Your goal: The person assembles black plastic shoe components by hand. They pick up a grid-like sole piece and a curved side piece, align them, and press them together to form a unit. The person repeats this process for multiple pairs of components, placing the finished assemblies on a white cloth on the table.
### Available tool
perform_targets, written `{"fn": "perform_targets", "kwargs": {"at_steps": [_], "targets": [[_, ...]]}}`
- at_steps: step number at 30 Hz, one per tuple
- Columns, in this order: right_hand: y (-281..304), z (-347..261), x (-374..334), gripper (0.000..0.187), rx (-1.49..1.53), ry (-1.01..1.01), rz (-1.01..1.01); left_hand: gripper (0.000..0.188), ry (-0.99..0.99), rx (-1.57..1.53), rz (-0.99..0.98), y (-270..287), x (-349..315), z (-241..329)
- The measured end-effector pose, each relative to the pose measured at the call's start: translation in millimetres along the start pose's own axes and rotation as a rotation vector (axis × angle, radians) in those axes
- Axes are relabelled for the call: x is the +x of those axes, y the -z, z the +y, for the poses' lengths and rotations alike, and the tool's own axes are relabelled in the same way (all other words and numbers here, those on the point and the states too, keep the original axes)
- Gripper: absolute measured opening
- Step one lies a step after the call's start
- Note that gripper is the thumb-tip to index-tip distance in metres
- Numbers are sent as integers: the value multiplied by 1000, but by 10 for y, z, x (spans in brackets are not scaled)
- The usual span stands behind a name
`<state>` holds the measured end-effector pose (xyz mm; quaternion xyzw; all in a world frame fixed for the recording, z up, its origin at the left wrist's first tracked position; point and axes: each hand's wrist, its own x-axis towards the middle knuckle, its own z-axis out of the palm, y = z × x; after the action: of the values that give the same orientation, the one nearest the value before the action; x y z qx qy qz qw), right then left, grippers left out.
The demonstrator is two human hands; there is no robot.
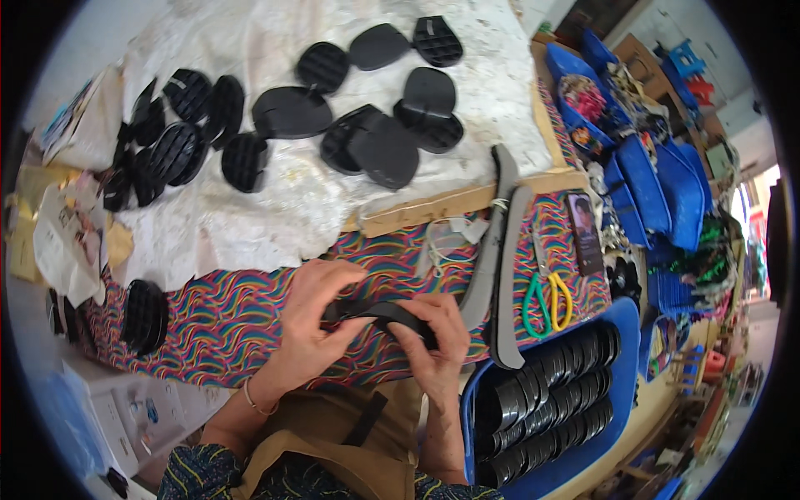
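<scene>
Low over the near edge of the patterned cloth, a curved black strip (387,312) is held between both hands. My left hand (312,325) has its thumb against the strip's left end, with its forefinger arched above. The fingers and thumb of my right hand (435,340) close round the right end, hiding part of it. Two long, curved grey foam strips (506,275) lie just right of my right hand. A small white mask-like cloth with strings (452,242) is on the table beyond my hands.
Several black oval pads (292,112), some with gridded faces, lie on white sheeting (275,233). A gridded black stack (146,317) stands at left. Scissors with green and yellow handles (546,304) and a phone (585,235) lie right. A blue bin (627,321) holds rows of black curved pieces.
</scene>
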<state>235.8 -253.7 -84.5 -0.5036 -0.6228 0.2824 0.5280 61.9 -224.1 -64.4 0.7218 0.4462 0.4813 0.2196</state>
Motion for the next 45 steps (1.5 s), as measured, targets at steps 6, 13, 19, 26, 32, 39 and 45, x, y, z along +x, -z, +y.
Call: {"fn": "perform_targets", "kwargs": {"at_steps": [6,13,19,26,32,39,45], "targets": [[24,49,-8,32,26,14,-2,30,-40,-144,-231,17,55,-98],[31,33,-16,33,42,14,-5,21,72,-223,-327,42,111,-50],[-10,40,-8,31,14,56,10,19,44,-120,-387,96,125,-20],[-45,-27,2,28,-48,1,60,24,-186,45,-140,36,50,-167],[-77,80,-52,23,18,-39,140,17,-316,144,11,53,1,-156],[-138,-4,-46,18,-20,-48,179,16,-304,177,56,28,-58,-183],[-257,14,-192,24,720,-282,407,40,295,-311,94,8,-155,74]]}}
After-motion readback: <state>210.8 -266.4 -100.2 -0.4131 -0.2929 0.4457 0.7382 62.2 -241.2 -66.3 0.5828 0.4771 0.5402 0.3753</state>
